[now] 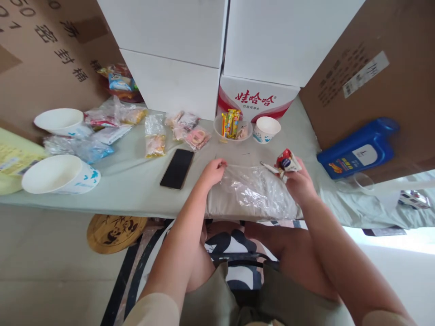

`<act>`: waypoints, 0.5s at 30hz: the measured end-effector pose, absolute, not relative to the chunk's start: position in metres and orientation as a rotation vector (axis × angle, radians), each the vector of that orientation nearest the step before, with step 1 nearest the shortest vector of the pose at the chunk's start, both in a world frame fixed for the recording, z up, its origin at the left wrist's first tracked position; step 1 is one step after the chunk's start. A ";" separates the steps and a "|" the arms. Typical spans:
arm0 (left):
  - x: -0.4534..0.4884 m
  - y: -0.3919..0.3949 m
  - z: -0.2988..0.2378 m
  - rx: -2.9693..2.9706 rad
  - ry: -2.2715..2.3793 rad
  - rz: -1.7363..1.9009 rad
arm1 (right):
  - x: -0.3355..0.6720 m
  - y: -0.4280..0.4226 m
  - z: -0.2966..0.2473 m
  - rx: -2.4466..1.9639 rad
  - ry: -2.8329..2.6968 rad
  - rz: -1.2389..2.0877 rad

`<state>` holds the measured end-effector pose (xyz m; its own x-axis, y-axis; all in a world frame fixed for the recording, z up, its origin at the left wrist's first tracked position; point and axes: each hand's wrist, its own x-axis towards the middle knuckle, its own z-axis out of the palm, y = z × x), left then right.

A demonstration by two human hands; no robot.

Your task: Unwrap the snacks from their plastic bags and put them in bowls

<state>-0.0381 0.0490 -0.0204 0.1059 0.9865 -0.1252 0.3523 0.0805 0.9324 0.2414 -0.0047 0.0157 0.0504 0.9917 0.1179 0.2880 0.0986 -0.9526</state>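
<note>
A clear plastic bag (251,185) lies flat and crinkled on the covered table in front of me. My left hand (215,172) is closed, its thumb and forefinger pinched at the bag's upper left corner. Over the bag's right side, my right hand (301,183) grips small snack packets (288,162) with red, white and dark blue print. A thin pale piece (269,167) sticks out to the left from that grip; its kind is unclear. Beyond the bag stand a clear plastic bowl (217,131) holding yellow snack sticks (232,123) and a white paper cup (267,129).
A black phone (177,169) lies left of my left hand. Bagged snacks (155,136) and pink packets (197,137) lie behind it. Two white paper bowls (84,176) stand far left. A blue bottle (356,149) leans against a cardboard box at right. White boxes (173,81) line the back.
</note>
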 end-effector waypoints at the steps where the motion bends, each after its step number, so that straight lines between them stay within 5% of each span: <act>1: -0.040 0.050 -0.021 1.477 1.407 0.832 | 0.236 0.006 0.024 -1.382 -1.450 0.904; 7: -0.040 0.054 -0.020 1.564 1.384 0.786 | 0.178 0.116 0.069 -1.600 -1.648 0.852; 15: -0.043 0.052 -0.011 1.560 1.397 0.698 | 0.132 0.223 0.054 -1.795 -1.758 0.981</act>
<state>-0.0426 0.0517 -0.0113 0.2021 0.9674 -0.1525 0.4585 0.0441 0.8876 0.1322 0.2234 0.0539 -0.0601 0.9818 -0.1803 0.6693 -0.0944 -0.7370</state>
